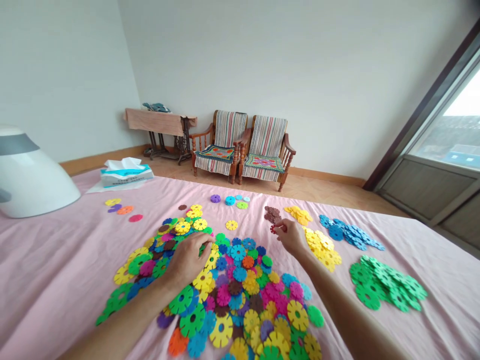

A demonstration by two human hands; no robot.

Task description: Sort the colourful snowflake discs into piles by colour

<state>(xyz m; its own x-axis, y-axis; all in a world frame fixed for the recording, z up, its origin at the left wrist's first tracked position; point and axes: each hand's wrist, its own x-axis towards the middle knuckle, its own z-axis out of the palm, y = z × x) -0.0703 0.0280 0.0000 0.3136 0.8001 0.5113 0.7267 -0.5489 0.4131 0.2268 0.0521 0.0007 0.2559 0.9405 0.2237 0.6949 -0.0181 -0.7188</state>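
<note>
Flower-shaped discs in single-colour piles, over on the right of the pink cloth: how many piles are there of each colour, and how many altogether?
Brown pile: 1
Orange-yellow pile: 1
Bright yellow pile: 1
Blue pile: 1
Green pile: 1
Total: 5

Setting: a home, sitting-room type. Evidence: two wooden armchairs (pixel 220 145) with striped covers (pixel 266 132) and patterned seat mats (pixel 263 162); cloth-draped stand (pixel 159 122) on metal legs; tissue box (pixel 126 177).
</note>
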